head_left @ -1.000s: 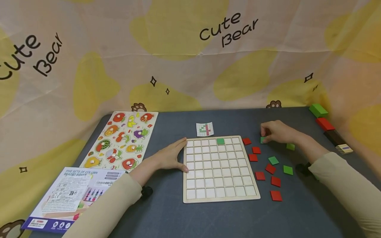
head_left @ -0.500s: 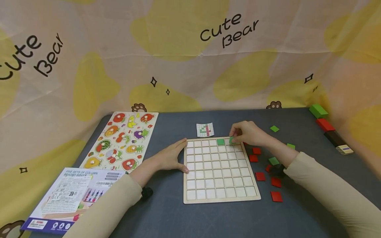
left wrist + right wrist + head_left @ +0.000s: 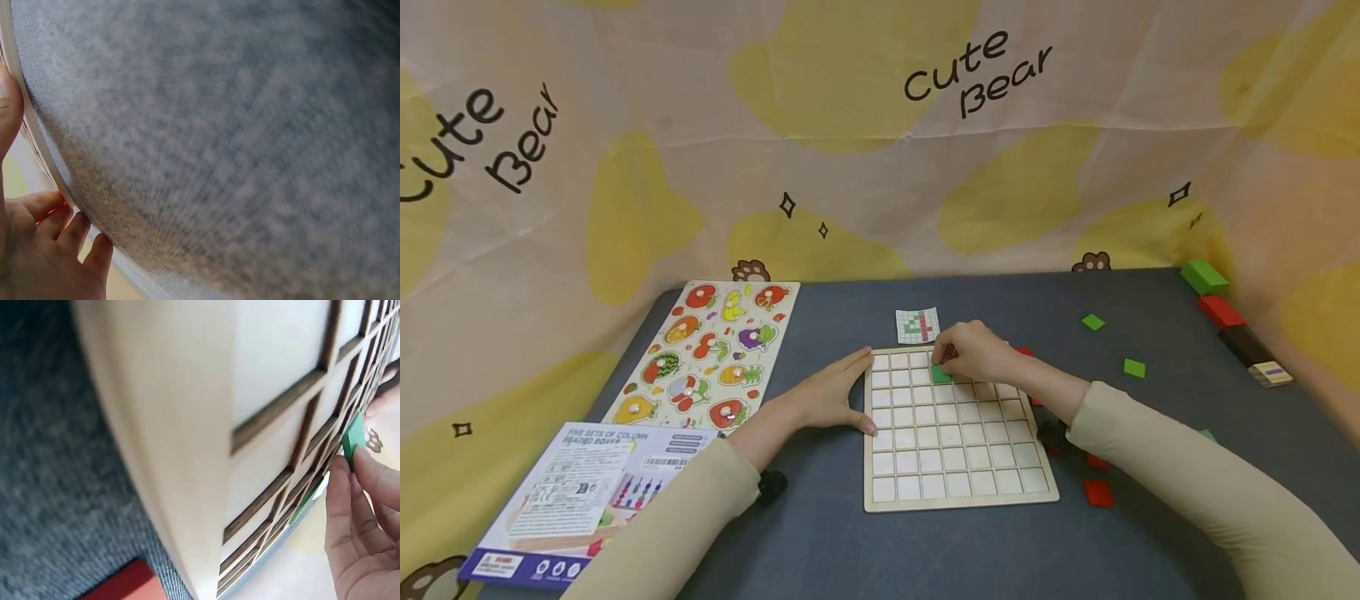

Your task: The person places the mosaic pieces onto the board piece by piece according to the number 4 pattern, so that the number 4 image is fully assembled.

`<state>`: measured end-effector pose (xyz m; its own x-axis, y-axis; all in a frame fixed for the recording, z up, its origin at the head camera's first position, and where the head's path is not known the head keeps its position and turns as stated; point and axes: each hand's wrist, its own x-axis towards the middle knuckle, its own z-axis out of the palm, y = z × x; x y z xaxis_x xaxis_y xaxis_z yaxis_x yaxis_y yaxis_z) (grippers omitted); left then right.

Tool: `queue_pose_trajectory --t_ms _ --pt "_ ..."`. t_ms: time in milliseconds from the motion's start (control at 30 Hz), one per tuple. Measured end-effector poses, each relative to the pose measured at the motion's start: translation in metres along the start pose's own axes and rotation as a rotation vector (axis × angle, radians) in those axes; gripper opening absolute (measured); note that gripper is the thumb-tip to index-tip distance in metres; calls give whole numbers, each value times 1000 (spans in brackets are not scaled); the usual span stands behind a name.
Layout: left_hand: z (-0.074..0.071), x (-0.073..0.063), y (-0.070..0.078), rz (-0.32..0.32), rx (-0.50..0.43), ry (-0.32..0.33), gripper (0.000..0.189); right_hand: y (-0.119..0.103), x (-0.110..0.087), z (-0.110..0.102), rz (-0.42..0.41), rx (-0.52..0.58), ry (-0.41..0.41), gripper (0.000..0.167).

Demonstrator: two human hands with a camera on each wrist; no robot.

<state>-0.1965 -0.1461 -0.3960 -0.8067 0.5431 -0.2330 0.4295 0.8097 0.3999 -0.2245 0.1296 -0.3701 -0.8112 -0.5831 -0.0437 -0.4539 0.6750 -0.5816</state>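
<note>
In the head view a pale wooden grid board (image 3: 961, 505) with white square cells lies on the dark table. My right hand (image 3: 976, 352) pinches a green square tile (image 3: 941, 375) between thumb and fingers over the board's upper part. The right wrist view shows this tile tilted, and a second green tile (image 3: 306, 503) lying in the grid behind it. My left hand (image 3: 822, 398) rests along the board's left edge, thumb and fingers spread and touching it. Behind the board lies a small card (image 3: 917, 326) printed with a red and green grid pattern.
Loose green tiles (image 3: 1134, 368) and red tiles (image 3: 1099, 493) lie right of the board, some hidden under the right arm. Green, red and black blocks (image 3: 1221, 312) line the right edge. Left are a fruit puzzle board (image 3: 707, 346) and a printed box (image 3: 572, 492).
My right hand has carried the green tile from the table at right leftward over the board, past the tile in the top row. The left hand has stayed at the board's edge.
</note>
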Motion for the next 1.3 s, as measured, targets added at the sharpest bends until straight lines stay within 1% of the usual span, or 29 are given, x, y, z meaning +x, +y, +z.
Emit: queue_pose_trajectory --t_ms 167,400,533,667,733,833,1000,1133,1300 --pt "-1 0 1 5 0 -4 115 0 1 2 17 -20 11 10" --pt "-2 -2 2 5 -3 -4 115 1 2 2 -23 -98 -7 12" --pt "-1 -3 1 3 -4 -3 115 4 1 -3 -25 -90 -15 13" --pt "-1 -3 0 -6 -6 -6 115 15 -4 -13 -19 -64 -2 13" --pt "-1 -2 0 -12 -7 -11 116 23 -9 -20 -17 -60 10 14" --pt "-1 0 1 -4 -5 -12 116 36 -20 -32 -2 -43 27 15" --pt "-1 2 1 0 -6 -18 116 52 -40 -50 13 -39 25 18" --pt "-1 1 0 -11 -10 -20 117 65 -56 -62 37 -21 -20 18" --pt "-1 0 -1 -15 -13 -20 116 88 -80 -76 84 53 -130 19"
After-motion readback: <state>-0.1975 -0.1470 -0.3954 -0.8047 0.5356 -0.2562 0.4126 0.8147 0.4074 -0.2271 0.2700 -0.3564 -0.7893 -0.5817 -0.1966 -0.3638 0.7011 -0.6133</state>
